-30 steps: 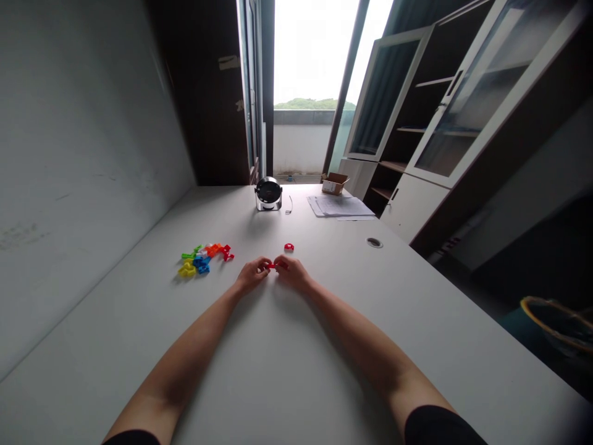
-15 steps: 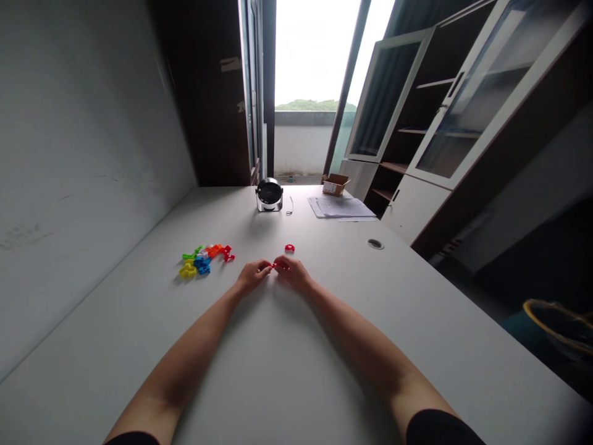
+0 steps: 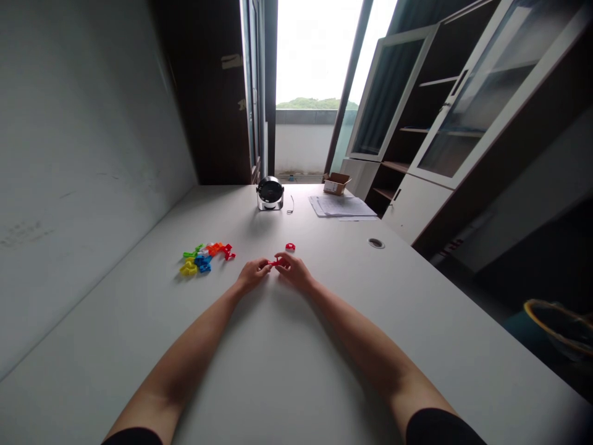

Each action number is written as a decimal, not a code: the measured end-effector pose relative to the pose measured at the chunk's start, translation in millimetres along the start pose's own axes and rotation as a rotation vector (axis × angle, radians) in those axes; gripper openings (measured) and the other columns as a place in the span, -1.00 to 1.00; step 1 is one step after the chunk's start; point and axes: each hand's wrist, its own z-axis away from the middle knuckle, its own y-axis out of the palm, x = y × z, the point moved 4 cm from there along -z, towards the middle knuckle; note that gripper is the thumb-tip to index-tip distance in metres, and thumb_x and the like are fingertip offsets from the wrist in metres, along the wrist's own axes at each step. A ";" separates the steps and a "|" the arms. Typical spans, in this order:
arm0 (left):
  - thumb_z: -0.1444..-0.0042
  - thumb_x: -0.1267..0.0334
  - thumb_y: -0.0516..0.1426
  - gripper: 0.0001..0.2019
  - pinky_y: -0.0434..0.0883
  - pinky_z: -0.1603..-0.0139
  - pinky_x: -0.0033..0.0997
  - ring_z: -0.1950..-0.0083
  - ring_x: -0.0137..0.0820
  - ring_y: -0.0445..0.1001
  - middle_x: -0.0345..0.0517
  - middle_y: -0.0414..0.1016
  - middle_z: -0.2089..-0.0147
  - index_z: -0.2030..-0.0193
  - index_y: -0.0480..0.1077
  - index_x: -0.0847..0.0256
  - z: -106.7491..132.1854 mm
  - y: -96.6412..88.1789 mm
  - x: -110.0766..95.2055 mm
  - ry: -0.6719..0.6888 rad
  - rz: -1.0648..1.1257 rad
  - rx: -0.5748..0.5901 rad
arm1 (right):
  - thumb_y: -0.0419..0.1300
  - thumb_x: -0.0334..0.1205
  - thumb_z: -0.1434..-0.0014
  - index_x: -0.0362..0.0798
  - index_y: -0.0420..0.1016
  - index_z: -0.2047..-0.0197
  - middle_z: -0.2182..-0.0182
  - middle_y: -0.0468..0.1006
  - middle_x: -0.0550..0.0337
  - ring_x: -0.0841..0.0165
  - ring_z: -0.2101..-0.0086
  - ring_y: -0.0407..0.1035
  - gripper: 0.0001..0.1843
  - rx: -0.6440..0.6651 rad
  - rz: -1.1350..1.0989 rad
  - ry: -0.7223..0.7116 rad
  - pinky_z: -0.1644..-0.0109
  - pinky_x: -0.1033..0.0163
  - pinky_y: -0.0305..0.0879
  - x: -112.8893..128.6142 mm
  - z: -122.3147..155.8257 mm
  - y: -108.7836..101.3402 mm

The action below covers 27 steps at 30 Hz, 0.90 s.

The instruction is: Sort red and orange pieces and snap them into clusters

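A small red plastic piece (image 3: 274,263) was pinched between the fingers of both hands, with the left hand (image 3: 252,275) closing on it from one side and the right hand (image 3: 294,272) from the other. The left fingers (image 3: 265,267) were curled in toward the piece, and the right fingers (image 3: 280,258) were bent over it. Neither hand was open, but which fingertips bore on the piece could not be told, as it was small and largely covered.

A second red piece (image 3: 290,246) was seen on the white desk (image 3: 352,346) just beyond the right fingers, not touching them. A heap of coloured plastic pieces (image 3: 204,258) in green, orange, red, yellow, blue and white was placed left of the left fingers, well apart from them. Far beyond the fingers, a round desk fan (image 3: 269,193), a stack of papers (image 3: 340,207) and an open cardboard box (image 3: 336,183) were set on the desk. To the right of the right fingers, a round cable grommet (image 3: 376,243) was set into the desktop.
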 end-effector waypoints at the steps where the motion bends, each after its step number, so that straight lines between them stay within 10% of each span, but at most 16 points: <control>1: -0.24 0.00 0.03 -0.66 0.31 0.30 -0.49 0.31 -0.38 0.48 -0.15 0.61 0.29 0.20 0.53 0.16 0.0 -0.4 -0.5 -0.003 -0.002 0.001 | 0.20 -0.13 -0.19 0.00 0.46 -0.04 0.36 0.59 0.19 0.41 0.43 0.38 -0.65 0.004 -0.013 -0.006 0.26 0.31 0.32 0.5 -0.1 -0.1; 19: -0.27 -0.01 -0.02 -0.62 0.31 0.25 -0.47 0.27 -0.35 0.50 -0.15 0.62 0.27 0.19 0.55 0.15 -1.0 -1.1 -1.2 0.002 -0.009 0.018 | 0.22 -0.23 -0.19 0.04 0.48 -0.01 0.29 0.61 0.20 0.38 0.34 0.44 -0.70 -0.038 0.117 -0.057 0.14 0.26 0.34 -6.6 -1.0 -0.5; 27: -0.25 0.07 0.02 -0.66 0.36 0.18 -0.46 0.22 -0.34 0.53 -0.14 0.63 0.24 0.06 0.55 0.12 -2.6 1.7 5.3 -0.003 0.024 -0.017 | 0.18 -0.29 -0.19 0.00 0.49 0.03 0.25 0.57 0.13 0.28 0.20 0.39 -0.74 -0.225 0.391 0.050 0.03 0.20 0.25 -36.0 -6.9 -31.2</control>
